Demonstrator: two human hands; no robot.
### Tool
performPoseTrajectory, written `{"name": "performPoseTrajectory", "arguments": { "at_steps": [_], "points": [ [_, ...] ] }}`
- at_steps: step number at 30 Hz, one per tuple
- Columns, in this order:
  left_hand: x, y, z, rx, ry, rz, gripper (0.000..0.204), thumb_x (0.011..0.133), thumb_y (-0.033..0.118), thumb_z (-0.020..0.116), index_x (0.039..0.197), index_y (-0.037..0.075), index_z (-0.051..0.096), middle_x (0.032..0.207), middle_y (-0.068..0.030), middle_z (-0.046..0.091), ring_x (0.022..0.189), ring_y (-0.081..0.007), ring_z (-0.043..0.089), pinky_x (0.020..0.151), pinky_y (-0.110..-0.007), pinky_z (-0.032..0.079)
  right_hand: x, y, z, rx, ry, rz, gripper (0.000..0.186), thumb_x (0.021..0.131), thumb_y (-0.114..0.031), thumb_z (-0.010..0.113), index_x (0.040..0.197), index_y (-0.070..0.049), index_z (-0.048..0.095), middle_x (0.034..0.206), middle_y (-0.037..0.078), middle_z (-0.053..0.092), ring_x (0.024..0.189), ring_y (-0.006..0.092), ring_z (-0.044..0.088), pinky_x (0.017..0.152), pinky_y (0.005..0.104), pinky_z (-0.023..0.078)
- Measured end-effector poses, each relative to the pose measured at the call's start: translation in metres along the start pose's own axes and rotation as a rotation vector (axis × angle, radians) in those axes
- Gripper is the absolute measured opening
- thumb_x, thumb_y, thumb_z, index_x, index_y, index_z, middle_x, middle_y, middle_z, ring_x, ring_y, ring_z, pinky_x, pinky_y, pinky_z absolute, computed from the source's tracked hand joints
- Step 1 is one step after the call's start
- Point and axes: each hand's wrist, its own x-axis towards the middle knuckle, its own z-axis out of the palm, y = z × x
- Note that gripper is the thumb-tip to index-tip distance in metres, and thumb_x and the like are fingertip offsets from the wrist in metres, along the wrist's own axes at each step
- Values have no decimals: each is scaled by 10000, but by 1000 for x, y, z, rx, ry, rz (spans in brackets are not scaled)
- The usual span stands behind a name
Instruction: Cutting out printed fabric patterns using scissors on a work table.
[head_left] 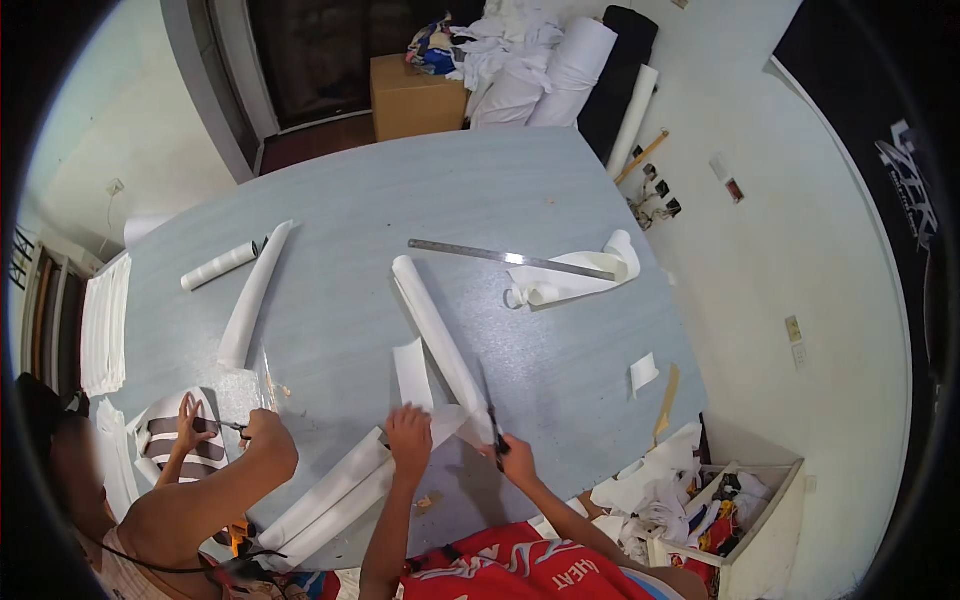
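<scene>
My right hand (517,461) is closed round dark-handled scissors (496,436), their blades pointing away from me at the near end of a long white roll (440,335). Fingers curled, my left hand (409,434) grips a thin white sheet (449,426) that stretches toward the scissors. Just beyond that hand, a narrow white strip (412,372) lies on the table. Other white rolls (335,490) rest at the near edge, to the left of my left forearm. Whether the blades are on the material is hard to make out.
At my left a co-worker's hands (190,425) work with scissors on a striped piece (185,450). A metal ruler (480,252) lies partly over a curled white sheet (575,285) on the blue-grey table (340,190). A bin of scraps (735,515) stands right.
</scene>
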Motion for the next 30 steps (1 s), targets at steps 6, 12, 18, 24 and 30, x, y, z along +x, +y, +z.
{"name": "performPoseTrajectory", "arguments": {
  "at_steps": [6, 12, 18, 24, 30],
  "points": [
    [-134, 16, -36, 1, -1187, -187, 410, 801, 426, 627, 990, 71, 704, 952, -177, 688, 982, -358, 642, 883, -476, 471, -97, 95, -46, -160, 67, 274, 517, 762, -466, 774, 713, 13, 587, 600, 185, 563, 531, 312, 509, 556, 409, 427],
    [-81, 34, 54, -292, -530, -407, 1042, 689, 699, 686, 1398, -12, 410, 1381, -238, 480, 1251, -375, 495, 1000, -457, 423, -138, 169, -39, -226, 172, 372, 555, 768, -517, 745, 660, -2, 568, 552, 153, 557, 521, 293, 573, 539, 420, 426],
    [49, 89, 114, -352, 40, -1016, 1091, 666, 450, 828, 1410, -105, 255, 1245, -339, 482, 1182, -454, 501, 1023, -440, 416, -148, 172, -17, -93, 243, 450, 570, 776, -517, 731, 656, 23, 595, 541, 153, 566, 524, 256, 577, 567, 409, 447],
    [51, 58, 149, -486, -79, -928, 660, 691, 268, 807, 1127, -93, 468, 1166, -319, 557, 1111, -450, 556, 939, -454, 466, -150, 168, -20, -253, 237, 344, 581, 766, -521, 742, 672, 32, 592, 570, 155, 574, 577, 258, 598, 581, 427, 446],
    [82, -6, 111, -902, 464, -802, 724, 719, 263, 834, 1220, -120, 477, 1143, -295, 578, 1069, -441, 566, 961, -433, 437, -129, 157, -16, -104, 210, 228, 544, 789, -472, 746, 675, 28, 563, 553, 175, 526, 530, 258, 499, 556, 430, 417]
  ]
}}
